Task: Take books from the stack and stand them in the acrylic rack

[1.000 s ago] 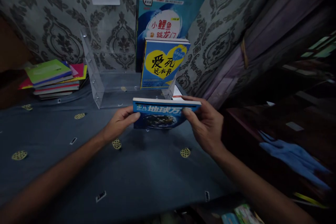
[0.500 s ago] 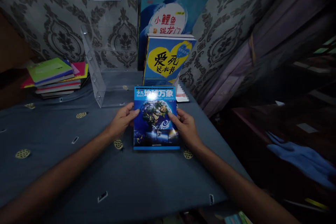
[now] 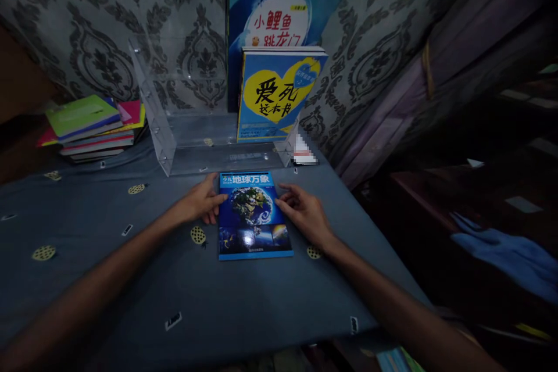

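Note:
A blue book with an Earth picture on its cover lies flat, face up, on the grey-blue tablecloth. My left hand rests at its left edge, fingers curled against the cover's side. My right hand lies at its right edge with fingers loosely spread, touching the book. Just beyond stands a clear acrylic book stand. A blue book with a yellow heart stands upright in its right end, and a taller blue book stands behind that.
A stack of colourful books lies at the back left of the table. Patterned wallpaper backs the table, with a curtain at the right. The table's right edge drops to a dark area holding a blue cloth.
The Earth book was held up on edge in both hands, then tipped down and laid flat on the cloth. Both hands now rest at its sides.

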`<state>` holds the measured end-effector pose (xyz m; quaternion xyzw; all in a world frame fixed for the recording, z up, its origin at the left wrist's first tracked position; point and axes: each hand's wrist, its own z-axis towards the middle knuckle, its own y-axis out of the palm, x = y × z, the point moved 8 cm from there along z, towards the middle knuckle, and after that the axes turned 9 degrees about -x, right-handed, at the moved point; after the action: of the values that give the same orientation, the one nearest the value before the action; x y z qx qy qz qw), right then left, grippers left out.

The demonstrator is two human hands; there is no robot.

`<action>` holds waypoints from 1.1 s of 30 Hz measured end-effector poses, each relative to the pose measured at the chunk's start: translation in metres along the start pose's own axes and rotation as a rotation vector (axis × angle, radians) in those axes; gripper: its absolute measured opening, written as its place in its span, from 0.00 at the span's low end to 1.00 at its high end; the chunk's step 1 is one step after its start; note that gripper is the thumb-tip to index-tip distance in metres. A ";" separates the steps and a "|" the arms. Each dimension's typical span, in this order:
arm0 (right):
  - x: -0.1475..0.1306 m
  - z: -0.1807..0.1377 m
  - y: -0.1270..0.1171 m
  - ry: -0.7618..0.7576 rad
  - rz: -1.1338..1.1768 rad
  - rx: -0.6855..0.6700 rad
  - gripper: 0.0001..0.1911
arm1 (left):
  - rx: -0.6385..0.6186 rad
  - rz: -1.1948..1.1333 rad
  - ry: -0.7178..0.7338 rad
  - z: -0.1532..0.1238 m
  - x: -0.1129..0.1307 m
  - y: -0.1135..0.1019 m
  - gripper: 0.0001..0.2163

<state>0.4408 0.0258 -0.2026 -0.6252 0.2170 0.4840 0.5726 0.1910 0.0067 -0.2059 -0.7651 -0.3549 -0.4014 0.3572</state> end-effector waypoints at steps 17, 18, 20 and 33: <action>-0.009 0.009 0.003 -0.173 -0.222 -0.022 0.13 | 0.067 0.448 0.057 0.002 0.011 0.002 0.22; -0.010 0.010 0.003 -0.189 -0.239 -0.025 0.13 | 0.153 0.622 0.083 0.000 0.018 -0.002 0.19; -0.013 0.012 0.003 -0.225 -0.278 -0.027 0.13 | 0.318 0.915 0.162 -0.004 0.030 -0.003 0.14; -0.011 0.035 0.007 -0.267 -0.313 -0.046 0.14 | 0.324 1.021 0.364 0.018 0.021 0.014 0.22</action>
<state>0.4175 0.0536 -0.1919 -0.5944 0.0283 0.4728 0.6499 0.2176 0.0202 -0.1992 -0.6935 0.0705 -0.2434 0.6745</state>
